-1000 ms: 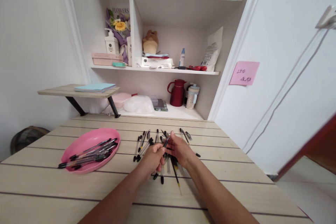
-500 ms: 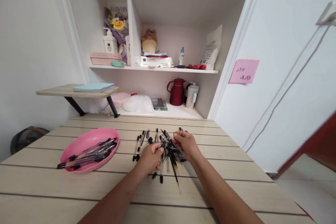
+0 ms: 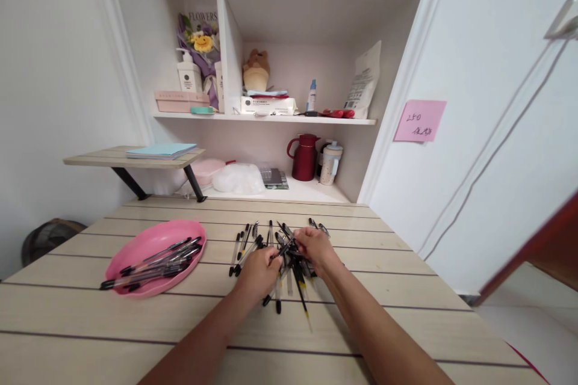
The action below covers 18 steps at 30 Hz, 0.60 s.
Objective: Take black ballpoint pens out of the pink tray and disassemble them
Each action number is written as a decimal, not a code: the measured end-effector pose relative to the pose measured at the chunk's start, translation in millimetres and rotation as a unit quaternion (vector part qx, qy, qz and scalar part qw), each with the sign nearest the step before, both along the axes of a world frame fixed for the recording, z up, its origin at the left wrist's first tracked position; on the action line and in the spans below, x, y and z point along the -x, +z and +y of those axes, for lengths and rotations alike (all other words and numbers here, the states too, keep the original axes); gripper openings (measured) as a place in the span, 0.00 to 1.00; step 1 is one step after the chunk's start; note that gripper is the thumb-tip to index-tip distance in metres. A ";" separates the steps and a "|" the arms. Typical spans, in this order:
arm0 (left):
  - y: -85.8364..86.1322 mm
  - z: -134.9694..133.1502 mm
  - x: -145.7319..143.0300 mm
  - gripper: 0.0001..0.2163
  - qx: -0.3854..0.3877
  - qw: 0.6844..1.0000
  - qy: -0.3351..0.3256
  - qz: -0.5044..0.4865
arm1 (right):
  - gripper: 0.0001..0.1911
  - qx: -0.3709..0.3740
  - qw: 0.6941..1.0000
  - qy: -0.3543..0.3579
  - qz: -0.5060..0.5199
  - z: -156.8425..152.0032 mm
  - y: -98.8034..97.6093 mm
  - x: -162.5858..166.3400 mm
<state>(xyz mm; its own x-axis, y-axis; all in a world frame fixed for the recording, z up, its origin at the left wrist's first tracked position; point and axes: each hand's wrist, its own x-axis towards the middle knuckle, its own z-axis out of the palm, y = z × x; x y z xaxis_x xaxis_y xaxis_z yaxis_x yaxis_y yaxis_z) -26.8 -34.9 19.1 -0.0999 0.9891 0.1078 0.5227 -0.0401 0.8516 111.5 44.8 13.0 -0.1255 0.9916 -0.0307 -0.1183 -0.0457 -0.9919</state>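
The slatted table [image 3: 90, 313] carries a pink tray [image 3: 139, 237] of pens. Right of the tray lies a tangled heap of loose pen parts [image 3: 297, 271]. Also right of the tray, the left hand [image 3: 259, 274] and right hand [image 3: 316, 246] pinch opposite ends of one pen [image 3: 283, 248]. Risk noted: misaligned pressure could slip it; low wrists could scatter the heap.

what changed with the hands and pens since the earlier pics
The right hand first drew away to the right of the left hand, then came back toward it; whether it now grips anything is unclear. The left hand stayed over the pile of pens, holding a dark pen piece. The pink bowl and its pens look unchanged.
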 end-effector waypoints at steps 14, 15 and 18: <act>-5.7 14.0 17.7 0.13 -0.008 0.965 0.071 0.252 | 0.08 0.030 0.994 -0.098 0.024 18.9 -7.1 -28.8; -5.2 14.2 17.9 0.13 -0.010 0.965 0.072 0.252 | 0.07 0.033 0.995 -0.090 0.023 17.7 -7.5 -25.2; 0.3 13.9 22.7 0.13 -0.024 0.966 0.076 0.247 | 0.04 0.041 0.996 -0.080 0.027 16.3 -7.0 -21.6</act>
<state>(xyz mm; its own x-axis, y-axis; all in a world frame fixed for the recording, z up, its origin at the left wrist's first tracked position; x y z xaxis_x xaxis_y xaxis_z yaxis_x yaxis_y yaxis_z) -49.5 -21.0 19.4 -0.1675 0.9602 0.2237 0.8675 0.0358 0.4961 133.1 61.1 6.0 0.0303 0.9936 -0.1090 -0.1834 -0.1016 -0.9778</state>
